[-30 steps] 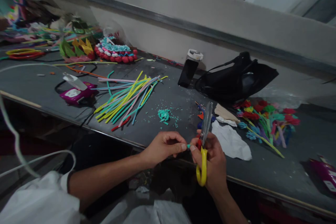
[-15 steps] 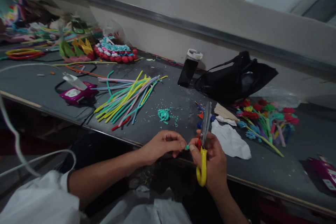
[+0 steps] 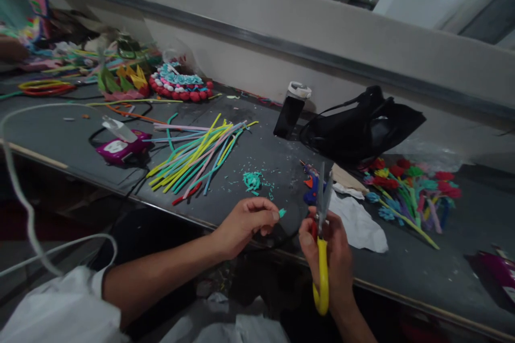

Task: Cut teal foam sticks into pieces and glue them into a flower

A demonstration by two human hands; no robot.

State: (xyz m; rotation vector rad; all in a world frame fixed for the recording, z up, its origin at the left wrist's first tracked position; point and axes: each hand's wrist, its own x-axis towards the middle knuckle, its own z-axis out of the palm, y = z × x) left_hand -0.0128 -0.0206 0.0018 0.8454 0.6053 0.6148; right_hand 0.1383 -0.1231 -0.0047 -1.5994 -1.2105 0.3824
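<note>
Between the thumb and fingertips of my left hand (image 3: 246, 225) is a small green piece (image 3: 282, 213), its free end pointing right. My right hand (image 3: 330, 246) holds scissors (image 3: 322, 246) with yellow and red handles. Their blades point up and away from me, slightly parted. Beyond my left hand, a heap of green clippings (image 3: 252, 182) lies on the dark table (image 3: 257, 142), with tiny bits scattered round it. To the left spreads a bundle of yellow, green, pink and blue fuzzy stems (image 3: 197, 155).
A blue glue gun (image 3: 310, 185) and white paper (image 3: 360, 225) lie just beyond my right hand. Fuzzy flowers (image 3: 410, 187) lie farther right. A bottle (image 3: 290, 110) and black bag (image 3: 354, 131) stand behind. At left sits a purple device (image 3: 123, 147); a white cable (image 3: 20, 193) loops nearby.
My hands have moved apart. The right hand has shifted right with the scissors, whose blades now show a gap. The green piece stays in my left fingertips, more of it showing.
</note>
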